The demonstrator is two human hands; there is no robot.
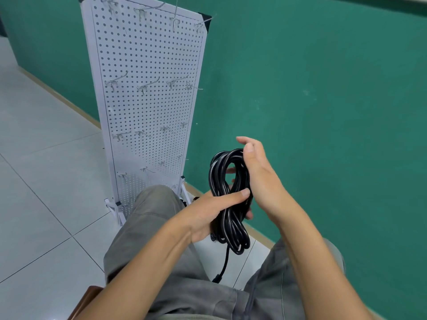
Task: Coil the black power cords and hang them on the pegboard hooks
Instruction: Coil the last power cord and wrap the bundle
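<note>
Grey trousers (pixel 161 227) fill the bottom of the view, person seated, knees apart, brown seat edge (pixel 89 296) at lower left. Black power cord (pixel 231 199) is up between both hands above the knees, wound into a long multi-strand loop bundle. One loose end (pixel 223 269) hangs from the bundle's bottom between the knees, plug end low and partly blurred.

Left hand (pixel 208 215) grips the bundle at its waist: thumb (pixel 235 195) laid across the front of the strands, fingers curled round behind, tips just visible at the right edge of the cord. Right hand (pixel 258 179) sits at the top loop, palm side against the strands, thumb up by the loop's crown, fingers bent over behind it; fingertips show through the loop opening. Cannot tell how hard they clamp.

White floor tiles (pixel 46 181) beyond the knees. White pegboard (pixel 150 100) stands on its feet just past the left knee, leaning against the green wall (pixel 323 88). Rows of metal hooks (pixel 145 85) on it, none carrying a cord.
</note>
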